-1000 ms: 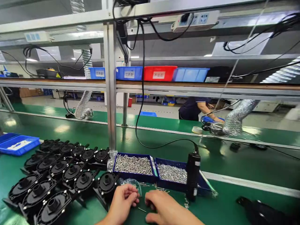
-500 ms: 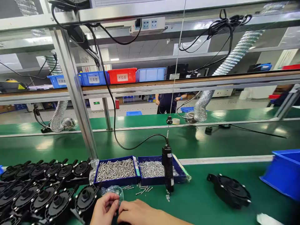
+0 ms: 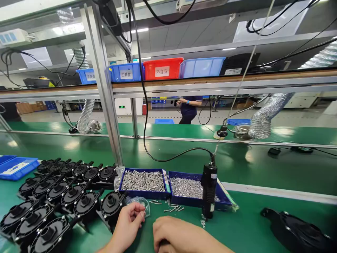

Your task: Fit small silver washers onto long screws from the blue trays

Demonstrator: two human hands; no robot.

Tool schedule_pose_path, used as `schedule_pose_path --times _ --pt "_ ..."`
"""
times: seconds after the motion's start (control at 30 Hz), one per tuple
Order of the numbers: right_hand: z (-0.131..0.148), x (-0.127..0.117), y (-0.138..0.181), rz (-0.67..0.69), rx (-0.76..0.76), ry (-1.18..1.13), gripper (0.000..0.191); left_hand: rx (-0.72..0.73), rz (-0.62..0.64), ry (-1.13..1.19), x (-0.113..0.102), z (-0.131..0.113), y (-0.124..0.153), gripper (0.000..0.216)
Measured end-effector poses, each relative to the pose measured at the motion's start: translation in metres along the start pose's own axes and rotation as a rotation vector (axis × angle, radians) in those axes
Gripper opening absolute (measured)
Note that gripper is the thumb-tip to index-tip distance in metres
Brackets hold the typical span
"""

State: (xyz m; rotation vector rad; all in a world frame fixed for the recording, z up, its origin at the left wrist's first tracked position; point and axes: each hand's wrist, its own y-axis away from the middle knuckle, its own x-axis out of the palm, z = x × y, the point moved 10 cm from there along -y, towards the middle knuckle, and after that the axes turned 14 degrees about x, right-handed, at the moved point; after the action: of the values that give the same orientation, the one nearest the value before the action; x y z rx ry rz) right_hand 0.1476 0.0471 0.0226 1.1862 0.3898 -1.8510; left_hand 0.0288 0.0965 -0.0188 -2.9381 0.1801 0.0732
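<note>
My left hand (image 3: 128, 225) lies at the bottom centre with its fingers pinched together, apparently on small screws, beside a clear plastic bag (image 3: 140, 203). My right hand (image 3: 179, 234) rests palm down on the green mat (image 3: 237, 225), fingers curled under; what they hold is hidden. Loose screws (image 3: 171, 207) lie just ahead of both hands. Behind them stand two blue trays, one of long screws (image 3: 143, 181), one of small screws (image 3: 186, 188). A black electric screwdriver (image 3: 209, 191) hangs upright at the right tray. Several black round housings (image 3: 65, 196) are lined up to the left.
One more black housing (image 3: 297, 232) lies at the right. A blue tray (image 3: 15, 167) sits far left. A metal post (image 3: 105, 91) rises behind the screw trays. Blue and red bins (image 3: 163, 68) line the shelf above. Another person (image 3: 189, 109) stands beyond the conveyor.
The view swung right and then back left. Both hands stayed close together by the loose screws, and the left fingers remain pinched.
</note>
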Motion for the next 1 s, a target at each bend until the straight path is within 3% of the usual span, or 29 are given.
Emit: schedule_pose_path --times 0.13,0.37,0.5,0.57,0.77,1.0 --pt "0.002 -0.004 0.001 -0.118 0.085 0.158 0.003 0.015 0.008 -0.003 0.001 0.001 -0.001 0.041" --pt "0.020 0.010 -0.004 -0.124 -0.063 0.255 0.005 0.025 -0.014 0.008 0.001 -0.001 -0.002 0.043" --pt "0.004 0.015 -0.016 -0.295 0.038 0.365 0.014 0.011 -0.026 0.000 0.000 -0.002 -0.002 0.045" --pt "-0.002 0.011 -0.015 -0.399 0.034 0.266 0.013 0.006 -0.019 -0.006 0.000 0.001 -0.002 0.046" --pt "-0.031 -0.031 0.011 -0.742 0.035 -0.487 0.022 0.011 -0.021 0.015 0.000 0.005 -0.004 0.051" --pt "-0.032 -0.040 0.016 -0.828 0.018 -0.609 0.020 0.031 -0.064 0.059 -0.001 0.004 -0.004 0.057"
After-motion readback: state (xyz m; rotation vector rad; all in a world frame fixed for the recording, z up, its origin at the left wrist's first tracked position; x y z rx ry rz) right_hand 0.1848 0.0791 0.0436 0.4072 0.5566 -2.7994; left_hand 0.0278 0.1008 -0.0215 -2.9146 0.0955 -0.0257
